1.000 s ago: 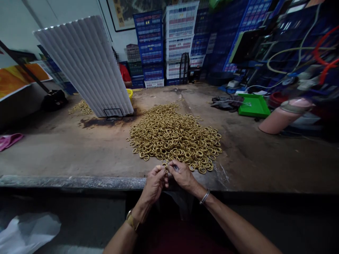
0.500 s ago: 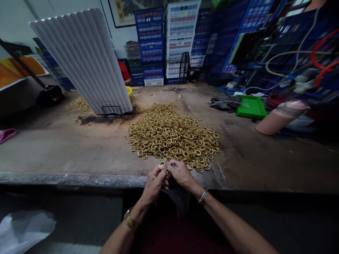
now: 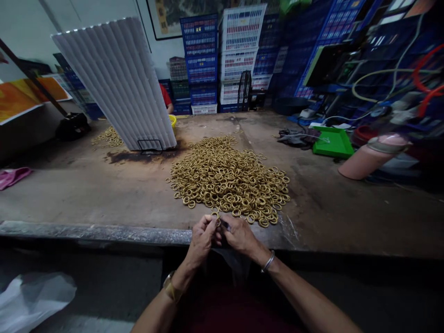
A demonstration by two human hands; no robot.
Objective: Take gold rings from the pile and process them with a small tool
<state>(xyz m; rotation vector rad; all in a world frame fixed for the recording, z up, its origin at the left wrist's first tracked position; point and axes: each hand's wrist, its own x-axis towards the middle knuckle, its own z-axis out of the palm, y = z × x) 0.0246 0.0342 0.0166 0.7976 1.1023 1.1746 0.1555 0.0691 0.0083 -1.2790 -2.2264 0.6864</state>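
A large heap of brass-coloured rings (image 3: 229,178) lies on the worktable (image 3: 86,194) in front of me. My left hand (image 3: 203,236) is at the table's front edge, thumb and forefinger pinching one brass ring (image 3: 218,222). Close beside it, my right hand (image 3: 240,236) is closed around a small dark object (image 3: 225,225), mostly hidden by the fingers, its tip towards the ring. I cannot tell whether the two touch. Loose rings at the heap's near edge lie just beyond my fingertips.
A white corrugated panel (image 3: 121,83) stands in a wire holder, left of the heap. Behind it are a yellow basket (image 3: 172,121) and a person's red sleeve (image 3: 165,97). To the right are a green tray (image 3: 333,142) and a pink cylinder (image 3: 369,159). Stacked crates (image 3: 201,64) stand at the back.
The whole view has shifted slightly right and down. My right hand has turned a little, and its fingers show the dark object from another angle. The left hand keeps its pinch.
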